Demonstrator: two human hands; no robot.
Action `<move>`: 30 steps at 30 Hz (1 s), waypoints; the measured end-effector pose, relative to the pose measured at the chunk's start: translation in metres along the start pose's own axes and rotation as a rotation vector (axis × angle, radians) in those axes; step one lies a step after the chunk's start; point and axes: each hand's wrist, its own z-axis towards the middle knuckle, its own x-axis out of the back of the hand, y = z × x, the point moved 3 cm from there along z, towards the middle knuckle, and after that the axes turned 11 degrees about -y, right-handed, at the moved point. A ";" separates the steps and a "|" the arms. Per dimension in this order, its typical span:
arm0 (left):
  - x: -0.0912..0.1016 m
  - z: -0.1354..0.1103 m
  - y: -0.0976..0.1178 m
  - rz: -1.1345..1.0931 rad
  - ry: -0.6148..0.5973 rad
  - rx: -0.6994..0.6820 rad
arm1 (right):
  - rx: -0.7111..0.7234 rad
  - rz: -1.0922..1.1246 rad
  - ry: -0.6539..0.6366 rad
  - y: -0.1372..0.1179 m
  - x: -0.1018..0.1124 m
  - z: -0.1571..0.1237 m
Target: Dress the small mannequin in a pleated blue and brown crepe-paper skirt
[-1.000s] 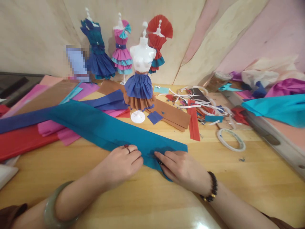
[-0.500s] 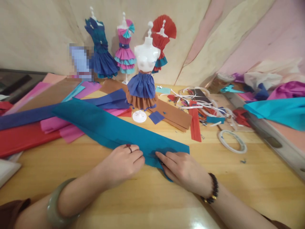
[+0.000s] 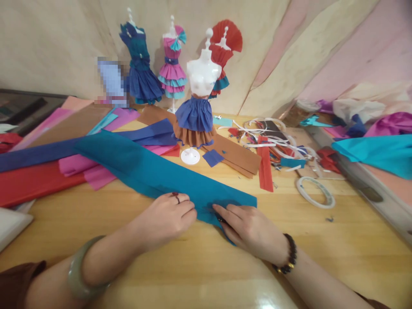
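Observation:
A long teal crepe-paper strip (image 3: 151, 171) lies slantwise across the wooden table (image 3: 199, 266). My left hand (image 3: 165, 219), with a ring and a jade bangle, rests curled on the strip's near edge, fingers pressed together on the paper. My right hand (image 3: 247, 227), with a dark bead bracelet, pinches the same edge just to the right, and something small and dark shows under its fingers. Both hands meet at the strip's near end.
A white mannequin in a blue and brown paper skirt (image 3: 196, 116) stands behind the strip. Three dressed mannequins (image 3: 172, 64) line the back wall. Coloured paper sheets (image 3: 38, 180) lie left, scraps and ribbons (image 3: 273, 146) right, and a tape roll (image 3: 315, 191) beside them.
The view has shifted slightly, so everything sits a little further right. Both hands stay on the teal strip's near edge with hardly any movement.

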 end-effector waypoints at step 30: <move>0.005 0.002 0.006 0.082 -0.001 -0.013 | -0.020 0.060 -0.024 0.005 0.002 -0.004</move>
